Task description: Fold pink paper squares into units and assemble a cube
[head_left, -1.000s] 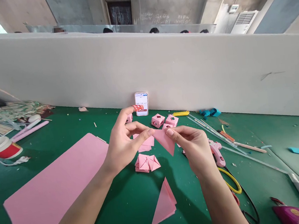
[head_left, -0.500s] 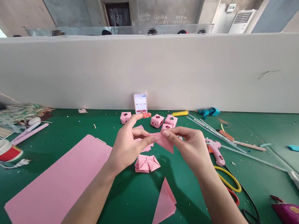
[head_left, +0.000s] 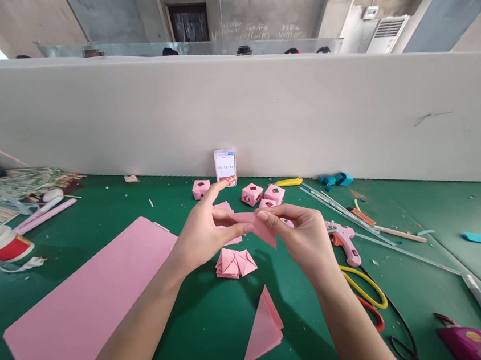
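Note:
Between my two hands is a piece of folded pink paper (head_left: 265, 234), held above the table. My left hand (head_left: 205, 229) pinches its left part between thumb and fingers, with the index finger, wrapped in red at the tip, raised. At the paper's upper edge, my right hand (head_left: 304, 233) grips with thumb and forefinger. Below lie a small stack of folded pink paper units (head_left: 234, 262) and, closer to me, some pink paper triangles (head_left: 262, 329). More pink pieces (head_left: 229, 239) are partly covered by my left hand. Pink paper cubes with openings (head_left: 252, 195) stand behind my hands.
A large pink sheet (head_left: 94, 304) lies left, near a paper cup (head_left: 2, 243) and a heap of sticks (head_left: 22, 188). A phone (head_left: 225, 164) leans on the white partition (head_left: 233, 112). Rightward are a pink glue gun (head_left: 347, 243), scissors with yellow handles (head_left: 369, 284) and clear strips (head_left: 407, 251).
My raised left index finger has lowered slightly. The folded paper stays in both hands, its left part showing a little more. The whole view has shifted slightly.

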`<state>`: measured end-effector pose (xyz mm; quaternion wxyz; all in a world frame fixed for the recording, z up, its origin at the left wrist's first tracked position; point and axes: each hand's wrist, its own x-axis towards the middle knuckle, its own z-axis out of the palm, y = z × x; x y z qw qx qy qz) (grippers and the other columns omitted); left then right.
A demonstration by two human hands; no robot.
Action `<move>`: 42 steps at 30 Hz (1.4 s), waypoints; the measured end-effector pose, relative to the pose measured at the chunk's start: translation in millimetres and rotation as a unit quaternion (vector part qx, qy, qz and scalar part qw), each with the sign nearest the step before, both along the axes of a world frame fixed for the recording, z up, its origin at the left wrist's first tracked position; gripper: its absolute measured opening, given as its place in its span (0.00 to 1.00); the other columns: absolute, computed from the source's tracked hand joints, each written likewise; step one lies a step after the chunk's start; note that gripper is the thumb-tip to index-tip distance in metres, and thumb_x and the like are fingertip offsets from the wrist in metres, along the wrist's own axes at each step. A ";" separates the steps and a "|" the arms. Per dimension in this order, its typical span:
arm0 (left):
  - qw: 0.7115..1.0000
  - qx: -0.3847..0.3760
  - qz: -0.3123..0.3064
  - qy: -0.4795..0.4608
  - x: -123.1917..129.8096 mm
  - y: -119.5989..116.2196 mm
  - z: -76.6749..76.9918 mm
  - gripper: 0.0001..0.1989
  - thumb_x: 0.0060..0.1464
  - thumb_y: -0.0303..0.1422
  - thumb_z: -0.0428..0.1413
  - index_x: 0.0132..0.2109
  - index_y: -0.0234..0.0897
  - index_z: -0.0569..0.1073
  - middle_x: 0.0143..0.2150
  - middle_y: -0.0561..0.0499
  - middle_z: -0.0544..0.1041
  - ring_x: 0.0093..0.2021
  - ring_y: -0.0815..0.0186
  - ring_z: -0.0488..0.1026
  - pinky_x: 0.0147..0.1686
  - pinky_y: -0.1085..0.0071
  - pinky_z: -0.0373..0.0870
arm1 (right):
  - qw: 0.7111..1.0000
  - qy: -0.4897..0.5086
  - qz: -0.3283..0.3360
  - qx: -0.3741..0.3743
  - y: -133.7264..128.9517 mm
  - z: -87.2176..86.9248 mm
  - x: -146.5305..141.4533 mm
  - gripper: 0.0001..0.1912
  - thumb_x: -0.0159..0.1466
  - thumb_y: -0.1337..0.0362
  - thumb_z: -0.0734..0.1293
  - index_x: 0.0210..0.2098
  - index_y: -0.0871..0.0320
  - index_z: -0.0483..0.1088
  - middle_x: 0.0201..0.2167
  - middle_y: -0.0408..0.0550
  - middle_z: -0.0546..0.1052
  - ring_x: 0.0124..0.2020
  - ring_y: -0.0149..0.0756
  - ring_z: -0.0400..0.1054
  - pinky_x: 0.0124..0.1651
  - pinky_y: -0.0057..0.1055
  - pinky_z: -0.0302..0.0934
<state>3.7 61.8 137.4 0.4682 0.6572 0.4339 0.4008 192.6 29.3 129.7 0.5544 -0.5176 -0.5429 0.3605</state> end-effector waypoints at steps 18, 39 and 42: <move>0.999 -0.026 -0.002 -0.038 10.2 -9.2 0.6 0.54 0.50 0.37 0.70 0.75 0.50 0.47 0.36 0.51 0.85 0.42 0.52 0.85 0.45 0.53 0.83 | 0.999 0.022 -0.020 0.020 -2.0 5.2 -2.9 0.06 0.58 0.56 0.76 0.31 0.50 0.84 0.33 0.47 0.86 0.38 0.43 0.80 0.42 0.37 0.74; 0.994 -0.012 -0.005 -0.109 18.2 -12.0 -3.5 0.45 0.53 0.43 0.68 0.71 0.45 0.55 0.36 0.50 0.83 0.40 0.53 0.84 0.44 0.54 0.83 | 0.993 0.110 0.037 -0.006 -3.1 6.2 -3.5 0.15 0.61 0.50 0.75 0.42 0.52 0.83 0.45 0.50 0.85 0.49 0.47 0.78 0.52 0.41 0.72; 0.993 -0.017 0.007 -0.113 13.7 -9.6 1.2 0.42 0.56 0.44 0.65 0.71 0.43 0.54 0.39 0.48 0.83 0.37 0.57 0.83 0.43 0.57 0.83 | 0.989 0.133 0.062 -0.018 -2.9 6.4 -3.2 0.15 0.61 0.51 0.75 0.42 0.53 0.83 0.43 0.49 0.85 0.49 0.46 0.78 0.52 0.40 0.72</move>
